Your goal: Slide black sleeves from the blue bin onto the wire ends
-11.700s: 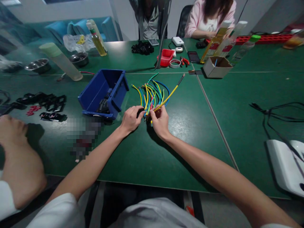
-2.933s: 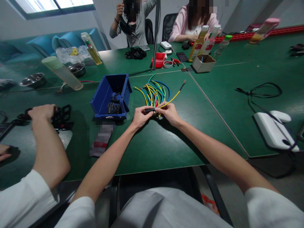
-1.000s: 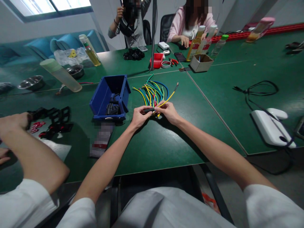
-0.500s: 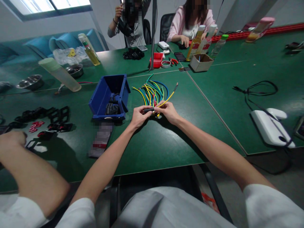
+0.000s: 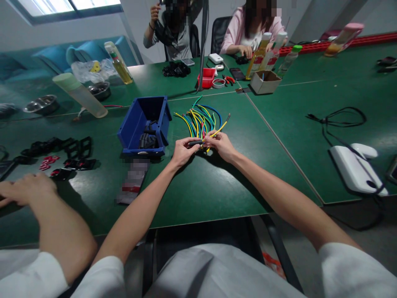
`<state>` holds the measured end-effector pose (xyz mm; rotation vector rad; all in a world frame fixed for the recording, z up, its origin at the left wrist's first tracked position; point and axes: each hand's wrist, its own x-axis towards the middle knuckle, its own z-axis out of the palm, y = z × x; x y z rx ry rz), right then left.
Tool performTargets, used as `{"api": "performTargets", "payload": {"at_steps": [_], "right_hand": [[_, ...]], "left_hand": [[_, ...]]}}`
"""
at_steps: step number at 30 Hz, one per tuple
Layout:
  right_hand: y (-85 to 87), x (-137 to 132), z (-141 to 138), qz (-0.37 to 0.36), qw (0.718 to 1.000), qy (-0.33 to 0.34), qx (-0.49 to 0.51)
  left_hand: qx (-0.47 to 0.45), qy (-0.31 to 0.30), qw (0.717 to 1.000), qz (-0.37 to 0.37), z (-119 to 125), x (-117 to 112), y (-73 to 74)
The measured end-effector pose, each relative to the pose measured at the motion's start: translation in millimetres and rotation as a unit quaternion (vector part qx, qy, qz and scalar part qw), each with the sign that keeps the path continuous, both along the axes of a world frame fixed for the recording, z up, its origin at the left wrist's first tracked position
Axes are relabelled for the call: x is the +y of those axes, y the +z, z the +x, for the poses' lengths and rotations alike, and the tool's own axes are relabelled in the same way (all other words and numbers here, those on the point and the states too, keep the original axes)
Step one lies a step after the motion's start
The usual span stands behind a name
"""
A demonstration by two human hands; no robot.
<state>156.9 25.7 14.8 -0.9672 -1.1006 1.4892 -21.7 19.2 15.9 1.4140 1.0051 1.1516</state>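
Holding a slim dark piece (image 5: 195,142) in its fingertips, your left hand (image 5: 182,152) nearly meets your right hand (image 5: 223,145), which pinches a yellow wire (image 5: 221,128), its dark tip pointing between one and two o'clock. Your fingers hide whether the two join. Just beyond your hands, at twelve o'clock, the wire bundle (image 5: 198,118), yellow, green and blue, fans over the green table (image 5: 198,192). Your blue bin (image 5: 130,130), with dark parts (image 5: 148,140) inside, sits between nine and ten; a blurred grey packet (image 5: 134,179) lies at eight, and a white device (image 5: 352,167) well apart at three.
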Motion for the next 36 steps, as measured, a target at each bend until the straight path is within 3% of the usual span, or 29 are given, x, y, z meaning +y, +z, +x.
{"api": "performTargets", "payload": {"at_steps": [36], "right_hand": [[-0.9, 0.0, -0.6, 0.015, 1.000, -0.011, -0.019]], "left_hand": [[0.013, -0.001, 1.000, 0.004, -0.4, -1.1, 0.7]]}}
